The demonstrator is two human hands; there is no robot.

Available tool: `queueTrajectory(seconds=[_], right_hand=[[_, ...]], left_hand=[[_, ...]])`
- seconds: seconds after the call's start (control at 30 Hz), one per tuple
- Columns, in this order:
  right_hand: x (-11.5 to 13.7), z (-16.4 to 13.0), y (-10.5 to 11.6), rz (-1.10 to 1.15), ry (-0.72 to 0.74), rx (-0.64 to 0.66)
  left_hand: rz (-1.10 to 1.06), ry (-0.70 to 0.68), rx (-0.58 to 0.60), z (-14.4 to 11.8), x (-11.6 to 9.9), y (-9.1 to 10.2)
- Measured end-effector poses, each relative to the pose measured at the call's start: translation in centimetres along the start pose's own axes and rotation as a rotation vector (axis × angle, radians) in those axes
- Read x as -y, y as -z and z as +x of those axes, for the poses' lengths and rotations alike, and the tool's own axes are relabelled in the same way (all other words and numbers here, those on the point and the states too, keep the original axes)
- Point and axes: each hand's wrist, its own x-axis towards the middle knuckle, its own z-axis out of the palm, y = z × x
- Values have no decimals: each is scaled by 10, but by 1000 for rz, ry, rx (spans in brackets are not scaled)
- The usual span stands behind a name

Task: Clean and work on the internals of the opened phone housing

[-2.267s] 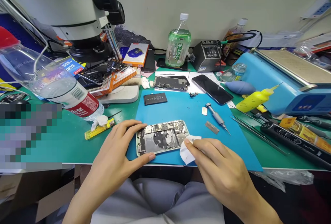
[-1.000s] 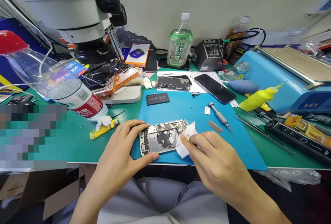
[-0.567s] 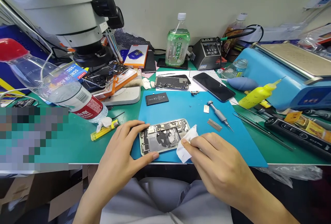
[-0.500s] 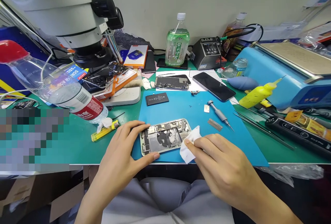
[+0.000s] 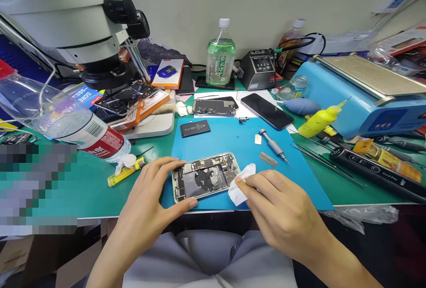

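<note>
Right hand (image 5: pixel 282 215) rubbing white wipe (image 5: pixel 241 184) back and forth on right end of opened phone (image 5: pixel 204 181): 2.3 s ago wipe sat off phone's edge, 1 s ago pushed up onto internals, now backed off to right edge again. Head camera swung a bit right, so whole bench reads shifted left in frame.

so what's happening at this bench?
A person is working on an opened phone lying on a blue mat. The left hand steadies the phone's left end, thumb and finger on its edges. The right hand pinches a white wipe against the phone's right end. A screwdriver lies unused on the mat.
</note>
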Motion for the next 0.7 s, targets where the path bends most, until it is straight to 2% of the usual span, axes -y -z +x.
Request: queueTrajectory(seconds=[0.27,0.4,0.47,0.57,0.63,0.7], right_hand=[[4,1,-6,-56,7,-27],[-4,-8,-3,125,-57,-76],[-9,-18,-1,319,-272,-197],[-16,-29,-1,624,-774,-425],[-19,-31,-3,759,-978,-461],[-21,-30,-4,801,-1050,-416]], left_hand=[[2,-16,0,0,1,0],[10,-15,-1,1,6,-1],[18,-28,-2,2,8,-1],[34,-52,-5,2,9,-2],[38,-52,-15,2,8,-3],[38,-41,-21,1,5,-3]])
